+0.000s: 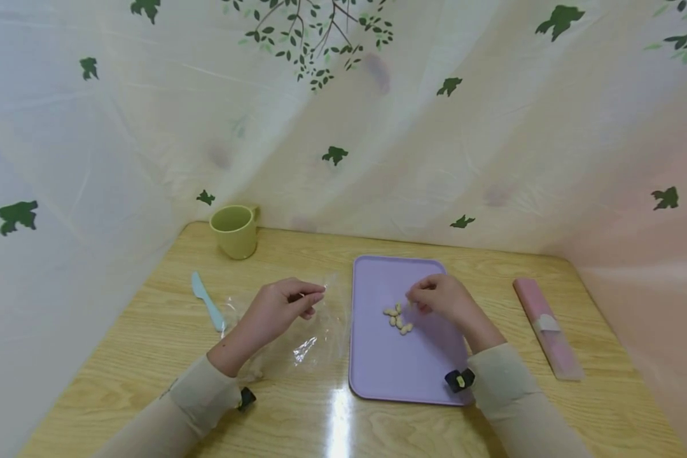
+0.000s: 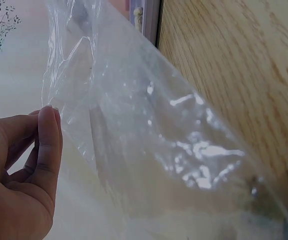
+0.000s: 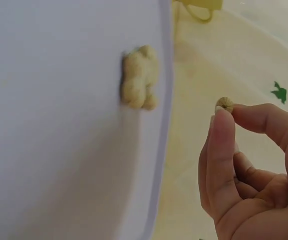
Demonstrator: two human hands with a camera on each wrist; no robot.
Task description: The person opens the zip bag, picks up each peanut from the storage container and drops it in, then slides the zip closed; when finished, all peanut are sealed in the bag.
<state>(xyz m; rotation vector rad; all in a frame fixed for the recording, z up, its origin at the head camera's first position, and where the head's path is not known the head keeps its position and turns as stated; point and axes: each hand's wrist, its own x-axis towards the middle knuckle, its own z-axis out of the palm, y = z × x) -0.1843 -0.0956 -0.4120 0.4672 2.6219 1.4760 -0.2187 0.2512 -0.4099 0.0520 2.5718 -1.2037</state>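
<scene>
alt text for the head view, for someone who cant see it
A left hand pinches a clear plastic bag while the right hand holds a peanut over a purple tray with more peanuts on a wooden table. A yellow-green mug and light-blue knife are left, a pink case right.

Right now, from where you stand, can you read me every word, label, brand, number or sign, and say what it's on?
There are none that I can read.
The clear bag, purple tray, cup, knife and pink case show no lettering.
The backdrop shows printed leaves and branches, no writing.
The black piece by the right cuff has a yellowish mark, too small to make out.
</scene>
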